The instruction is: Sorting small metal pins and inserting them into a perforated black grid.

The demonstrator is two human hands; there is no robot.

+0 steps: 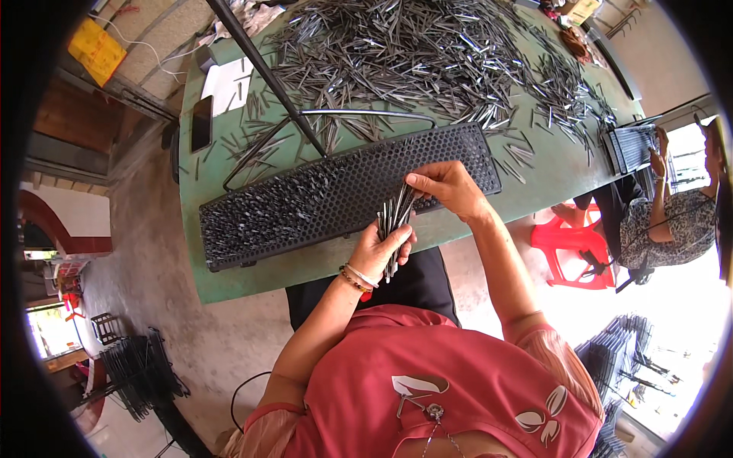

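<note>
My left hand (379, 248) grips a bundle of thin dark metal pins (394, 221) upright, just in front of a long black perforated tray (305, 195). My right hand (447, 187) pinches the top of that bundle over the tray's right part. The tray's holes hold many pins, most densely on its left half. A big loose heap of the same pins (427, 53) covers the far side of the green table (550, 179).
A black rod (263, 72) slants across the table over a bent wire frame (366, 114). A dark phone (201, 122) and white paper lie at the table's left. Another person (672, 214) sits at right holding a tray, near a red stool (576, 244). Stacked black racks stand on the floor.
</note>
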